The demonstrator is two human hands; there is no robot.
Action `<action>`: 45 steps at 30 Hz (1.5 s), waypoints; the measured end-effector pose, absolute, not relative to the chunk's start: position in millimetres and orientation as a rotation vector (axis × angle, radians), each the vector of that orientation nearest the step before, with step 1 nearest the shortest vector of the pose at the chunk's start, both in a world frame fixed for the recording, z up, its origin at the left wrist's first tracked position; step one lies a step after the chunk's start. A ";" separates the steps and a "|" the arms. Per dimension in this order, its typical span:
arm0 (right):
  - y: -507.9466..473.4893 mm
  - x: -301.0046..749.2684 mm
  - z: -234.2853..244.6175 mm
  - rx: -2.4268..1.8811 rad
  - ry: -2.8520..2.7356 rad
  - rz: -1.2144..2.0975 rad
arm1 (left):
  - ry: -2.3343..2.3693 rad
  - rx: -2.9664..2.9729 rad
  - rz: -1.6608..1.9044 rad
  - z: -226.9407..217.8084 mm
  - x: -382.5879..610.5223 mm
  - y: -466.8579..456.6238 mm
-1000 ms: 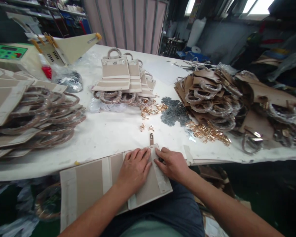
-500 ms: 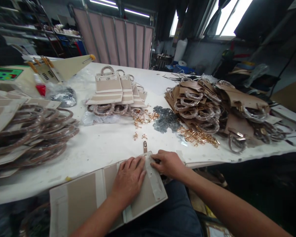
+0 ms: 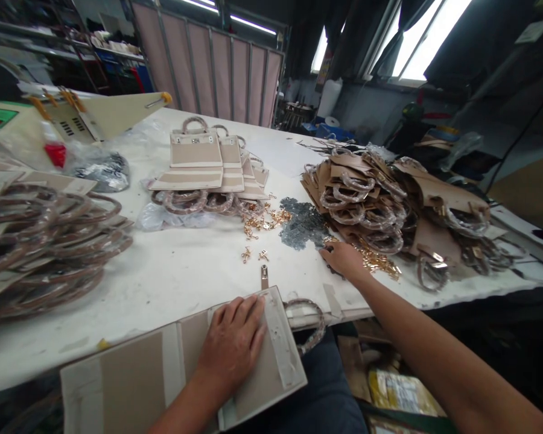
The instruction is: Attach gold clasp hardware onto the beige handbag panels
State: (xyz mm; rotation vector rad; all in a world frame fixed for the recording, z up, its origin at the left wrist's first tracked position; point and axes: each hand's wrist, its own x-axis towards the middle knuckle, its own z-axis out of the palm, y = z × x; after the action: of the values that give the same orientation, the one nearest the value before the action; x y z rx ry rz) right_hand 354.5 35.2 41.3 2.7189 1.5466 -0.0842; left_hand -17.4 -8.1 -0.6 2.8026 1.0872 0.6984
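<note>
My left hand (image 3: 233, 341) lies flat, fingers stretched out, on a beige unfolded bag panel (image 3: 136, 374) that overhangs the white table's near edge. A wrapped round handle (image 3: 308, 319) sticks out from the panel's right end. My right hand (image 3: 342, 259) reaches out over the table, fingers curled down at the near edge of a dark grey heap of small metal plates (image 3: 304, 220), beside a scatter of gold metal clasps (image 3: 377, 260). Whether the fingers hold a piece is hidden. A small metal strip (image 3: 265, 276) lies just beyond the panel.
A pile of brown bag panels with wrapped handles (image 3: 389, 199) fills the right of the white table (image 3: 185, 271). Finished beige bags (image 3: 208, 163) lie at centre back, more gold clasps (image 3: 262, 220) near them. Stacked handled panels (image 3: 40, 241) sit left, a cream machine (image 3: 85, 117) behind.
My right hand left the panel's right end and reached forward and right to the small metal parts. The round handle there now shows. My left hand stayed flat on the panel.
</note>
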 end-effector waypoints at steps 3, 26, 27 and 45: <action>29.4 351.0 37.8 2.660 1.600 -0.061 | 1.087 2.798 0.695 -1.9 -17.2 -7.5; -21.4 193.3 78.6 2.695 1.933 -1.755 | 1.076 2.652 0.613 9.1 -20.9 -16.8; -19.2 186.8 73.3 2.681 1.953 -1.714 | 1.076 2.638 0.623 10.4 -20.9 -16.9; -18.1 187.9 60.7 2.792 1.860 -1.540 | 1.179 2.484 0.864 7.6 -2.9 -2.7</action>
State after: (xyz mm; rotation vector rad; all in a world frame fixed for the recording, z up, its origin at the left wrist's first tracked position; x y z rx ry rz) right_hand 187.9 -18.1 60.7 2.7917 1.8602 -1.5401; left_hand -2.9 -2.7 7.6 2.4842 1.1787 0.8635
